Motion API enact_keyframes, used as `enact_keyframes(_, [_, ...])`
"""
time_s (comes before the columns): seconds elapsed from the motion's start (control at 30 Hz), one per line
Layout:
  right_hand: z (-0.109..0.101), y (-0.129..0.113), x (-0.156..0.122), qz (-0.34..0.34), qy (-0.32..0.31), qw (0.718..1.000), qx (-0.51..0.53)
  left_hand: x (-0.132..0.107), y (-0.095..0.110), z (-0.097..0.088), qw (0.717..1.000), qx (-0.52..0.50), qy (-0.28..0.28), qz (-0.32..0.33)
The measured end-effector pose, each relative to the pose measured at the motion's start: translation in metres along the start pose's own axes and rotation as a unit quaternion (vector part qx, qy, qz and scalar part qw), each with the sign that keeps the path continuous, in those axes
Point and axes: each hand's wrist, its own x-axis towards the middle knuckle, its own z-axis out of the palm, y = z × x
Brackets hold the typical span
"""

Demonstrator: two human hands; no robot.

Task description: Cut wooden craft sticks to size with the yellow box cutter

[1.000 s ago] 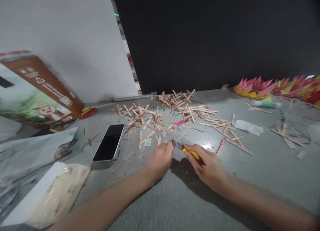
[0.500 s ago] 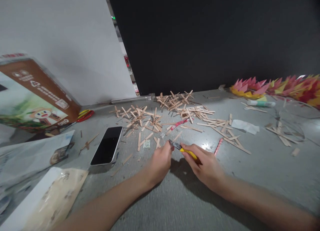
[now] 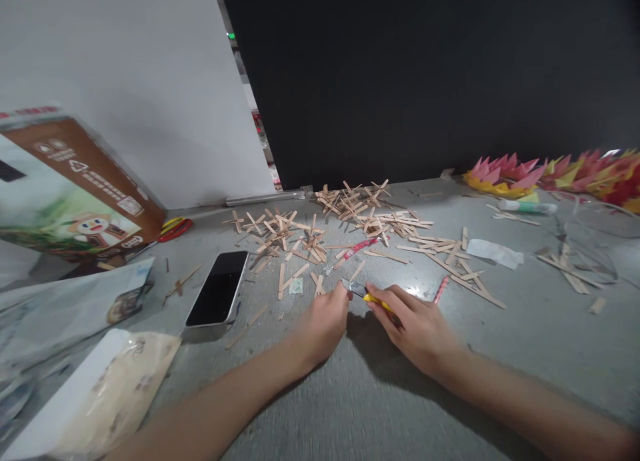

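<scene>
while left fingers clench and right fingers grasp a cutter, carton lettering is illegible.

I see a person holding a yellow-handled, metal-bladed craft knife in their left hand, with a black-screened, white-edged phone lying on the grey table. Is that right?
Not quite: in the head view, the yellow-handled, metal-bladed craft knife is in the right hand, not the left hand. The black-screened, white-edged phone does lie on the grey table.

Triangular sign on brown box
</scene>
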Motion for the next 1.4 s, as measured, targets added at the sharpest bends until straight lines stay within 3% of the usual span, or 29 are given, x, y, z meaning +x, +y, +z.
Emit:
enact_keyframes(0.27, [0.001,0.001,-0.002,-0.006,0.01,1.0,-0.004,0.002,-0.006,0.003,1.0,0.0,-0.004,0.012])
enact_keyframes(0.5, [0.001,0.006,-0.008,0.079,0.073,0.989,0.103,0.002,-0.008,0.004,1.0,-0.016,0.007,0.017])
enact_keyframes(0.8, [0.002,0.009,-0.007,0.062,-0.033,0.983,0.169,0.001,-0.012,0.008,0.997,-0.065,0.036,0.001])
enact_keyframes(1.4, [-0.002,0.007,-0.007,0.068,-0.046,0.979,0.188,0.001,-0.016,0.011,0.997,-0.057,0.042,0.041])
